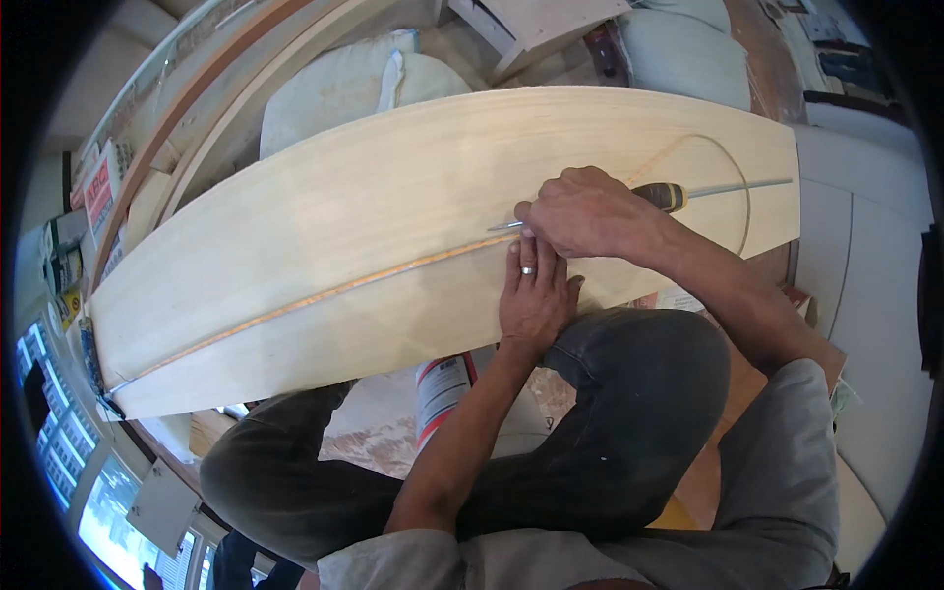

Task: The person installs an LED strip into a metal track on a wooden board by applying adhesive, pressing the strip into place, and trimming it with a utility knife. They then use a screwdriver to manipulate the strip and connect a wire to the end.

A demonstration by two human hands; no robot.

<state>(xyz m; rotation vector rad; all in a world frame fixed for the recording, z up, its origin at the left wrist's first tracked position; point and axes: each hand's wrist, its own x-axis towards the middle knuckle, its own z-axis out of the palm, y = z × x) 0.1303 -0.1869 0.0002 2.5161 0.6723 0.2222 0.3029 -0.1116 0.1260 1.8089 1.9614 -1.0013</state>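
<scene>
A pale wooden board point(344, 187) lies across my lap. An orange-and-grey strip point(324, 294) runs along it from the left end to my hands. My right hand point(590, 213) is closed around a thin pointed metal tool point(506, 226), whose tip points left just above the strip. Below it, my left hand point(535, 295), with a ring on one finger, presses its fingertips on the board at the strip. Right of my hands lies a screwdriver with a black and yellow handle point(661, 196), partly behind my right wrist. A thin cord point(746, 187) curves over its shaft.
A small tool point(89, 356) sits at the board's left tip. White sacks point(364, 93) and a wooden box point(536, 25) stand beyond the board. Curved wooden rails point(177, 118) rise at the upper left. A cylindrical can point(444, 391) is below the board between my legs.
</scene>
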